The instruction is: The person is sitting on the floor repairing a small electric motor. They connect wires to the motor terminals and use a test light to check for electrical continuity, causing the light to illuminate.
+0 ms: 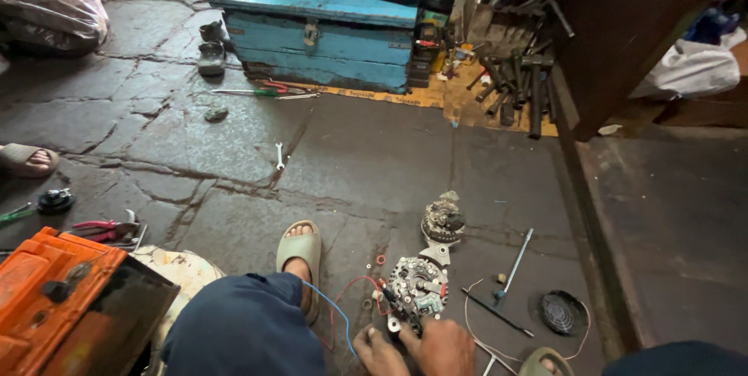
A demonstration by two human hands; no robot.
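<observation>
Two hands are seen at six o'clock of the head view, low on the stone floor (374, 150). The left hand (379, 351) and the right hand (446, 346) are laid close together on the near edge of a round alternator end plate (417, 286), from which red and blue wires (343, 298) are led toward seven o'clock. How far each grip is closed cannot be told, because the fingers are partly cut by the frame edge; the plate is touched by both.

The unit is judged to be already taken apart: the rotor part (442, 222) is stood apart at twelve o'clock from the plate, a black fan cover (562, 312) is laid at three o'clock, and a long socket wrench (510, 267) and a thin rod (497, 312) are put between them. Small washers are scattered beside the plate. The work on the plate itself is judged as not finished.

As for containers, a blue wooden chest (319, 33) is stood closed at far twelve o'clock, with a person seated on it; its content is hidden. An orange case (54, 298) at eight o'clock is seen, and its inside cannot be read.
</observation>
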